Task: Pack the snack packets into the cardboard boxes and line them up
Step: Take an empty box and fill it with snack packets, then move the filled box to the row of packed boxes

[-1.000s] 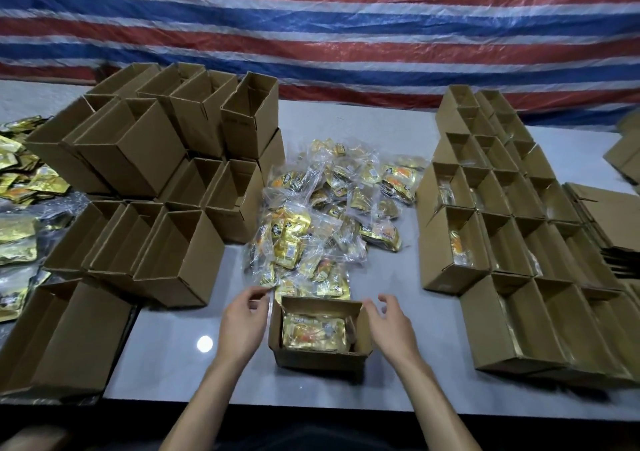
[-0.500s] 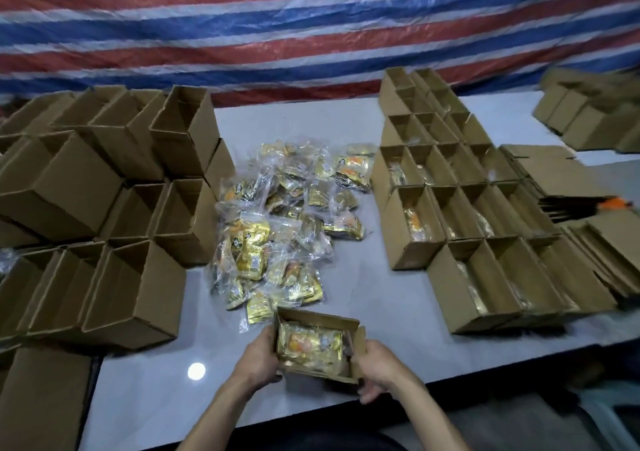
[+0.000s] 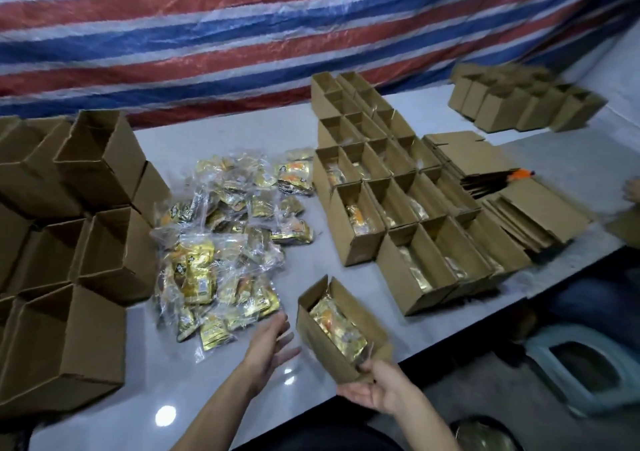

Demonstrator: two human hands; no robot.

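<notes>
Left hand (image 3: 273, 344): fingers straight and spread, just beside the box (image 3: 323, 348).
Right hand (image 3: 378, 383): clamped round the box's near end, box tilted.

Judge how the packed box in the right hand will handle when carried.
Probably stiff: the cardboard box shows straight walls though only the right hand grips its near end. Likely light, as one hand seems to carry it. Its top is open, so the gold packet inside could slide out if tilted further.
</notes>
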